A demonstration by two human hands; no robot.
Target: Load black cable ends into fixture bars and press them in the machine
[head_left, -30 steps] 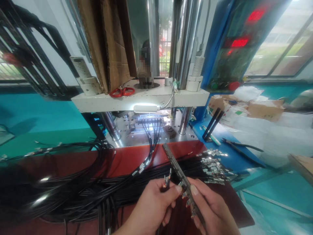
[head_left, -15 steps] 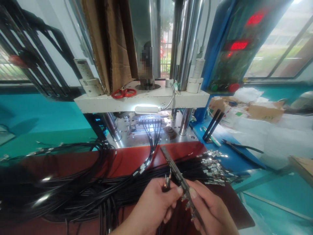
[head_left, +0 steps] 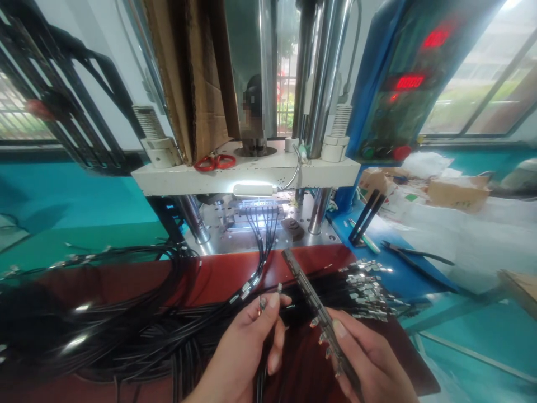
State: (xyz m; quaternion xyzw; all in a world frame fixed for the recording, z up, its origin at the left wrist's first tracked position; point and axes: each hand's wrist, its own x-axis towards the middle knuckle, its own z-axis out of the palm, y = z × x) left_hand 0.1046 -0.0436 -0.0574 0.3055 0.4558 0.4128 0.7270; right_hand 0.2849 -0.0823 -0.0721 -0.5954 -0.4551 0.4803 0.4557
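Note:
My left hand point(head_left: 247, 344) pinches a black cable that ends in a small metal connector point(head_left: 279, 288) above the thumb tip. Another small metal end point(head_left: 262, 304) shows between the fingers, and black cable hangs below the palm. In my right hand point(head_left: 371, 358) is a long dark metal bar point(head_left: 308, 294), slanting from upper left to lower right. Several small connectors point(head_left: 323, 338) stick out along its lower left edge. A gap separates the left hand from the bar. Beneath both hands lie bundled black cables point(head_left: 159, 336) on the dark red board point(head_left: 235, 257).
Ahead stands a press with a white plate point(head_left: 168, 179), a lit lamp and cables running into its lower mould point(head_left: 260, 210). Red-handled scissors point(head_left: 215, 162) lie on the plate. Silvery connector ends point(head_left: 369, 280) and pliers point(head_left: 415, 254) are at right, below the control panel point(head_left: 403, 101).
My left hand has moved left, away from the bar it was touching, with a cable end between its fingers. My right hand keeps the bar almost where it was.

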